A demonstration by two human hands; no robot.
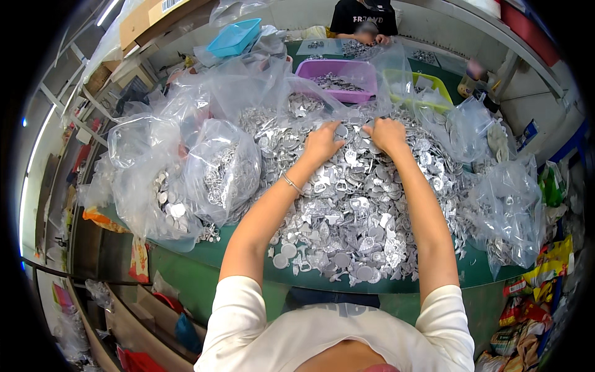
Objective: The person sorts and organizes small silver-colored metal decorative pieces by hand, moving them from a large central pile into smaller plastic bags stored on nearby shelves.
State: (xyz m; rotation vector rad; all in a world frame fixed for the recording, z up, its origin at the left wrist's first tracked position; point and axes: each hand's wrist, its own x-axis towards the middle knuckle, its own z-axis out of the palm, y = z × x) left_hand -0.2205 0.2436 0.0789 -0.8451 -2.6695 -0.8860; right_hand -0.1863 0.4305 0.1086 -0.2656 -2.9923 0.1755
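A wide heap of small silver-grey metal pieces (353, 214) covers the middle of the green table; discs, ovals and openwork shapes show among them. Both my arms reach across it to its far side. My left hand (322, 142) rests on the pieces, thumb and index finger spread apart. To its right, my right hand (388, 134) lies on the heap with its thumb pointing inward and its other fingertips partly hidden among the pieces. A gap separates the two hands, with loose metal pieces between them. Neither hand visibly grips a piece.
See-through bags of metal pieces (224, 170) crowd the left; another bag (508, 208) lies right. Beyond the heap stand a purple basket (365, 94) and a yellow-green basket (441, 93). A blue basket (234, 37) sits far left. Another person (364, 22) works across the table.
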